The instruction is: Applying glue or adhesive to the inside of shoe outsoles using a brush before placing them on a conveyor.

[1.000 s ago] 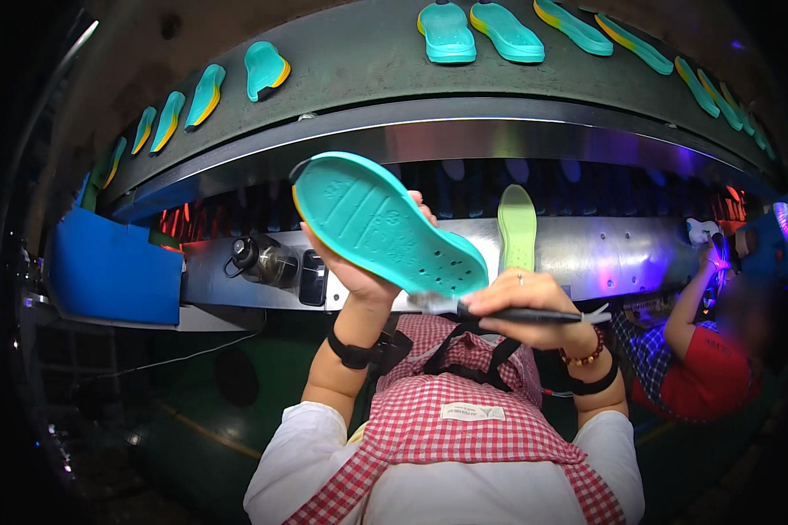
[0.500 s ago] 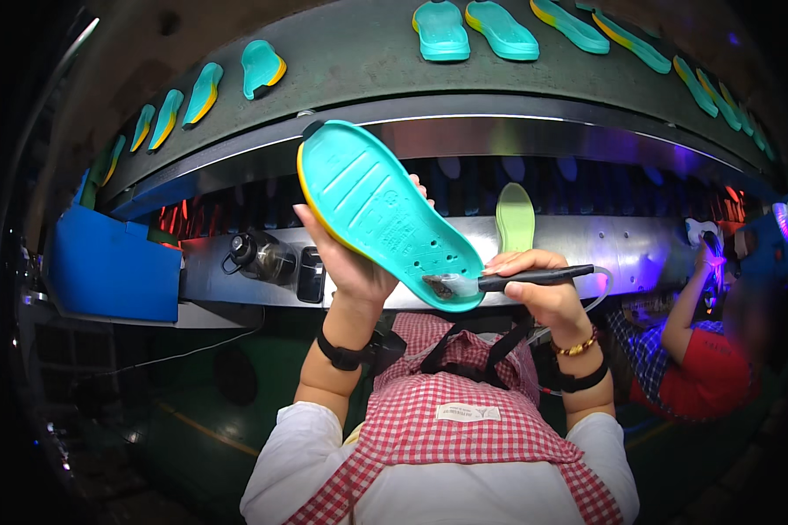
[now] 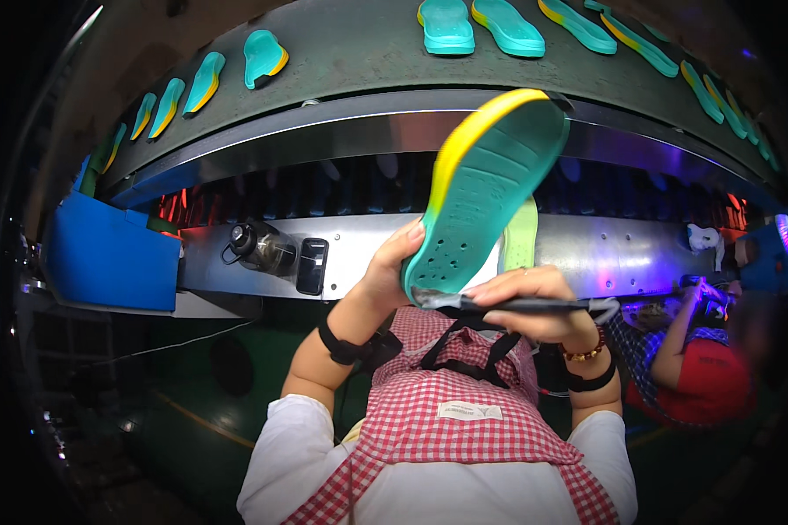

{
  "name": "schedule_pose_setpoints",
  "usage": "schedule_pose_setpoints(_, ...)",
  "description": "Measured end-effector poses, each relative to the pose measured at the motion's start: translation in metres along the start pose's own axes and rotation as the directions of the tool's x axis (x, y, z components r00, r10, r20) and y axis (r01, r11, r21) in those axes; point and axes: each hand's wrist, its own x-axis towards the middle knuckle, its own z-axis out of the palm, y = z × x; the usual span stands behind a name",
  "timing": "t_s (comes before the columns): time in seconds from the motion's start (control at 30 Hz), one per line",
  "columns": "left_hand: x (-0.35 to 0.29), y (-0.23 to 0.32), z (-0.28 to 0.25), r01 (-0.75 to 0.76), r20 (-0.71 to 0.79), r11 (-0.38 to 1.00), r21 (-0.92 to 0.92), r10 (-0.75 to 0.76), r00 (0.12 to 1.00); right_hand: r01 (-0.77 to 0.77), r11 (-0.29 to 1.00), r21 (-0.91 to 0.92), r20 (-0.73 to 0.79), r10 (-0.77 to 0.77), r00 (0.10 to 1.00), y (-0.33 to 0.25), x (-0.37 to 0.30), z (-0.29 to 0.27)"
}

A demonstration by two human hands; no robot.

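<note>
A teal shoe sole (image 3: 492, 179) with a yellow side edge is held up in front of me, tilted, its heel-like narrow end toward me. My left hand (image 3: 383, 273) grips that sole by its lower left edge; some fingers are hidden behind it. In my right hand (image 3: 541, 287) lies a black-handled brush (image 3: 521, 305) with a clear tube leaving its back end. The brush tip, pale and wet-looking, meets the rim at the sole's lower end. Behind the sole, a pale green sole (image 3: 520, 241) is partly covered on the metal bench.
Teal-and-yellow soles (image 3: 448, 28) line the dark conveyor belt (image 3: 350, 57) beyond the metal rail. On the bench (image 3: 595, 249) are a dark bottle (image 3: 261, 248) and a black rectangular tray (image 3: 312, 266). A blue box (image 3: 114, 258) stands left; a person in red (image 3: 714, 385) works at right.
The sole has swung so its far end points up and right, with its yellow side turned more toward me. The brush has moved left and slightly down to the sole's lower rim.
</note>
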Motion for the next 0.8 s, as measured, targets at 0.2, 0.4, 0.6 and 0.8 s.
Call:
schedule_pose_setpoints(0.2, 0.002, 0.013, 0.001, 0.411, 0.056, 0.91, -0.045, -0.409, 0.911, 0.035, 0.998, -0.05, 0.194, -0.025, 0.981, -0.019, -0.001, -0.019)
schedule_pose_setpoints(0.4, 0.006, 0.02, 0.008, 0.493, -0.024, 0.833, 0.251, -0.503, 0.864, 0.079, 0.985, -0.151, 0.387, -0.015, 0.922, -0.027, 0.004, -0.037)
schedule_pose_setpoints(0.6, 0.005, 0.03, 0.014, 0.539, -0.05, 0.784, 0.307, -0.553, 0.832, 0.05, 0.993, -0.107, 0.252, -0.022, 0.967, -0.016, -0.011, -0.045)
schedule_pose_setpoints(0.8, -0.008, 0.027, -0.01, 0.483, -0.066, 0.87, 0.1, -0.478, 0.876, 0.141, 0.988, -0.064, 0.09, -0.135, 0.987, -0.011, -0.017, -0.043)
